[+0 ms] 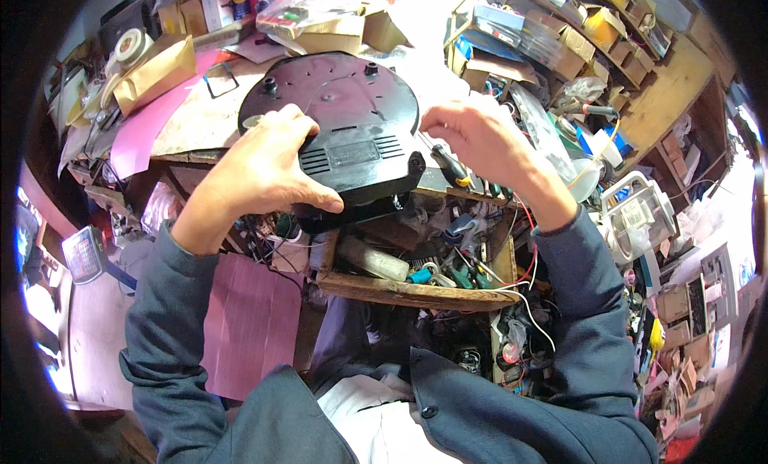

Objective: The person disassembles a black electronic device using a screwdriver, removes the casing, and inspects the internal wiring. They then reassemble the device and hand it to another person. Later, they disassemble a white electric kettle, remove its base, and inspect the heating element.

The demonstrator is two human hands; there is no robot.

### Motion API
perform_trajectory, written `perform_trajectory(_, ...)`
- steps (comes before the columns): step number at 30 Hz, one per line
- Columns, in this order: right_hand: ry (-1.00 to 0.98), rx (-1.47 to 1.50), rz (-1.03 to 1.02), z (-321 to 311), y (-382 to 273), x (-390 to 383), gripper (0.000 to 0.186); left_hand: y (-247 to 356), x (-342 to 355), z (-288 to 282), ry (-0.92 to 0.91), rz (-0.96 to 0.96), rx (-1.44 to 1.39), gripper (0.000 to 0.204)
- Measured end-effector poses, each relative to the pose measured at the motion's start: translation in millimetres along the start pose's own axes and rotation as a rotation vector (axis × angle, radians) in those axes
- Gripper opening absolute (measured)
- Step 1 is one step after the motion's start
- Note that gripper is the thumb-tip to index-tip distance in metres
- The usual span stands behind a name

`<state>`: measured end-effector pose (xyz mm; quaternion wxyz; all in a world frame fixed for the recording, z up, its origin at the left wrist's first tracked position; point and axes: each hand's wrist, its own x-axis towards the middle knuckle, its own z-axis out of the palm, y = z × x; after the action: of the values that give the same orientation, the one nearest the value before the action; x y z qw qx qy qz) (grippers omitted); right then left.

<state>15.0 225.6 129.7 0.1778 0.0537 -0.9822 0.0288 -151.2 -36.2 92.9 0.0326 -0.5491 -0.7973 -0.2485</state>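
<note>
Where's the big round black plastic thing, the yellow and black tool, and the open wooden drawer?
Round black plastic thing [346, 116], head view: on its broad flat face.
Yellow and black tool [454, 168], head view: on its handle.
Open wooden drawer [416, 294], head view: on its front edge.

A black appliance [344, 116] of shiny plastic sits at the near edge of the workbench [192, 134], its underside turned up. Most of it is a broad round disc; a squared-off end juts toward the person, reaching out past the bench edge. Two stubby round feet [371, 68] stand near the far rim. Toward the squared end come a narrow slot and two sets of vent slits [390, 147], with a rectangular panel [352, 154] between them. Below the near edge, another dark part shows in shadow; whether it is joined on cannot be told. Just right of the appliance, a black-and-yellow-handled screwdriver [454, 172] lies slanted.
</note>
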Motion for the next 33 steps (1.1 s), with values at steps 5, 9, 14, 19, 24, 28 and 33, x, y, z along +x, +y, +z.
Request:
perform_trajectory(5,0.033,-0.311,0.087,43.3,73.1,-8.2,0.026,5.2,4.4,-3.1,0.006,0.028,-0.029,0.093)
perform_trajectory(9,-0.019,-0.171,0.211,90.1,74.8,-31.8,0.032,1.3,3.0,1.4,0.024,0.026,-0.031,0.096)
perform_trajectory(14,0.034,-0.173,0.365,88.9,66.7,-27.1,0.040,-0.2,3.0,0.3,-0.018,-0.004,0.000,0.098)
perform_trajectory(19,0.472,-0.206,0.302,62.3,96.1,-5.9,0.028,9.2,4.8,-4.2,-0.039,-0.030,0.008,0.098)
perform_trajectory(24,0.910,0.071,0.237,-32.2,70.0,26.2,0.027,5.8,3.5,-0.8,-0.029,-0.026,0.028,0.097)
perform_trajectory(28,1.102,0.101,0.149,-113.9,64.5,30.9,0.028,7.6,1.9,-2.2,-0.023,-0.021,0.030,0.095)
perform_trajectory(33,0.817,0.257,-0.014,-266.0,49.1,27.9,0.011,10.2,0.7,-4.5,-0.043,-0.070,0.025,0.095)
